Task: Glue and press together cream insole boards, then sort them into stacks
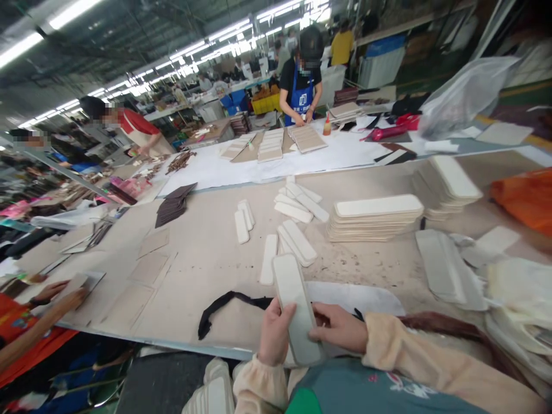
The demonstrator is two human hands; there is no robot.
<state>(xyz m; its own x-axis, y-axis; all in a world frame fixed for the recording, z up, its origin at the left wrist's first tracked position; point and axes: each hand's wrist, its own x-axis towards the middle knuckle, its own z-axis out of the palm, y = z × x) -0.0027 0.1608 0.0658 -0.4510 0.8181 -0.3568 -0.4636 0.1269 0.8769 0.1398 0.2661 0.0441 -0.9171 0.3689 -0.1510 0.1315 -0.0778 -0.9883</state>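
A long pale panel with rounded corners (294, 299) is held up at the front edge of the table. My left hand (275, 330) grips its left side, thumb lying on the face. On its right side my right hand (338, 326) pinches the edge between thumb and fingers. Just beyond lie loose white panels (296, 241), some overlapping. A tall stack of similar panels (375, 215) stands to the right of them. Under and behind my right hand is a white sheet (357, 296). A black strip (224, 302) curves across the table to the left.
More stacked panels (455, 178) stand at the back right, near an orange bag (526, 198). Dark pieces (175, 204) lie at the left. A co-worker's hands (69, 293) hold a piece at far left. A person in a blue apron (301, 92) works across the table.
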